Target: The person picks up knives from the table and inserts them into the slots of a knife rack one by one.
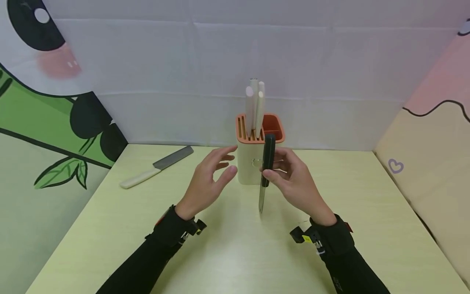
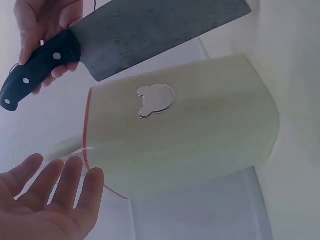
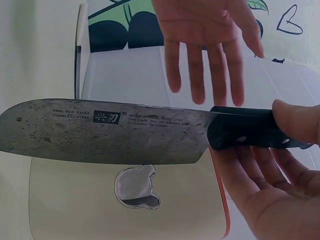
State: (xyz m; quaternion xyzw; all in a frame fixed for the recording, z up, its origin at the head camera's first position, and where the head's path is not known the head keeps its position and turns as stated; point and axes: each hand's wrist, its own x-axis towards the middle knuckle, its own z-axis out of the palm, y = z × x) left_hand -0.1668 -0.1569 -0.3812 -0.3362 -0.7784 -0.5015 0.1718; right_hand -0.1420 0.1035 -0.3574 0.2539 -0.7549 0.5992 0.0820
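Note:
My right hand [image 1: 295, 177] grips a kitchen knife [image 1: 269, 159] by its black riveted handle, blade pointing down in front of the knife block. In the right wrist view the broad steel blade [image 3: 105, 131] carries printed lettering and dark stains. The left hand [image 1: 205, 179] is held at the block's left side, fingers spread and apart from the knife. The cream knife block [image 1: 249, 163] has an orange slotted top and a bear-head badge [image 2: 157, 99] on its front. Several white handles [image 1: 253, 106] stick up from its slots.
A cleaver-like knife with a white handle [image 1: 141, 178] lies on the table [image 1: 235, 253] to the left, its blade toward the back. Behind the block hangs a pale cloth backdrop [image 1: 165, 73]. A cream side panel [image 1: 422, 175] borders the table's right.

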